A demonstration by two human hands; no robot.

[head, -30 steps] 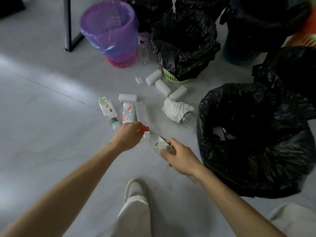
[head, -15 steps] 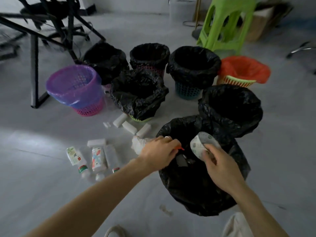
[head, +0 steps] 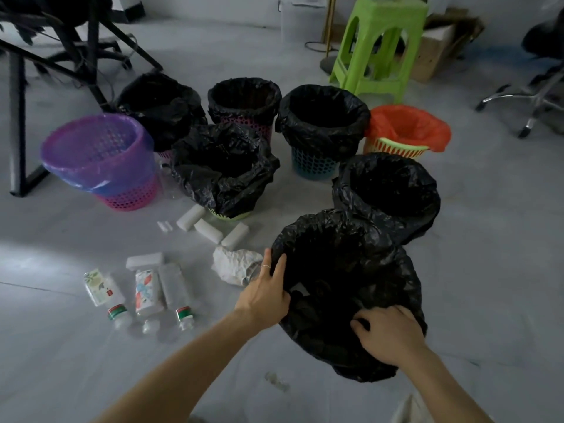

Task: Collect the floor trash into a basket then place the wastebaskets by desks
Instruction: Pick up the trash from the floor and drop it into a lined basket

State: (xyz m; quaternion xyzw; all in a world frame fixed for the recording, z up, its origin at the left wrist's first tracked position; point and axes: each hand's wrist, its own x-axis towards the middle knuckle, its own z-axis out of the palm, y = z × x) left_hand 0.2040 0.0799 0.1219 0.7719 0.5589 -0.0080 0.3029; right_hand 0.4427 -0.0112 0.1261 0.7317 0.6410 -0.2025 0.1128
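Observation:
The nearest wastebasket is lined with a black bag and stands on the grey floor just ahead of me. My left hand grips its left rim, fingers over the edge. My right hand grips the bag at the near right rim. Left of the basket lie a crumpled white paper wad, three plastic bottles side by side, and several white foam blocks.
Several more lined baskets stand behind: a purple-lined pink one, black-lined ones, and an orange-lined one. A green stool is at the back, black desk legs at left, an office chair base at right.
The bottle and its red cap that my hands held over the basket are gone from view. Both hands have moved onto the basket's rim and now grip the bag.

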